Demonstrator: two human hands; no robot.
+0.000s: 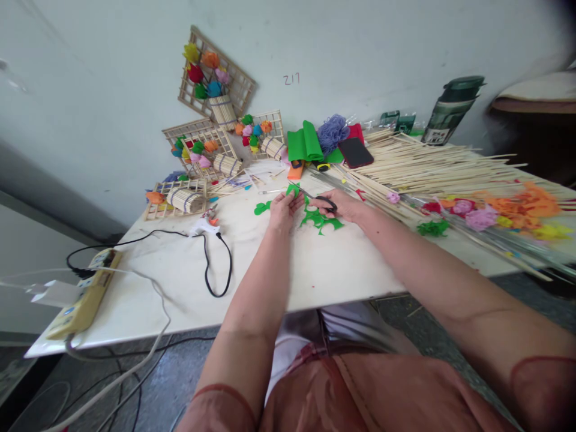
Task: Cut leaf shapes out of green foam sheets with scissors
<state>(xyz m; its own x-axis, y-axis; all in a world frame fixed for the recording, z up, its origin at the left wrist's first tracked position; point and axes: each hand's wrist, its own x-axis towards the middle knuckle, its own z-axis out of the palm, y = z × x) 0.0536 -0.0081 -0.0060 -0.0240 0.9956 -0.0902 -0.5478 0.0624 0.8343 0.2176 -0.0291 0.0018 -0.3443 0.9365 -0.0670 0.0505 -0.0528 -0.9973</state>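
Note:
My left hand [283, 207] pinches a small green felt piece [293, 189] above the white table [180, 282]. My right hand [338, 205] is closed around black-handled scissors [320, 200], whose blades point left toward that piece. Green felt offcuts [320, 220] lie under and between both hands. Another green cut shape [261, 208] rests just left of my left hand.
A glue gun [204, 226] with a black cable lies to the left, a power strip [85, 294] at the table's left edge. Wooden racks with paper flowers [211, 78] lean on the wall. Bamboo sticks [432, 165], a phone [355, 152], green felt rolls [303, 143] and felt flowers [481, 216] fill the right.

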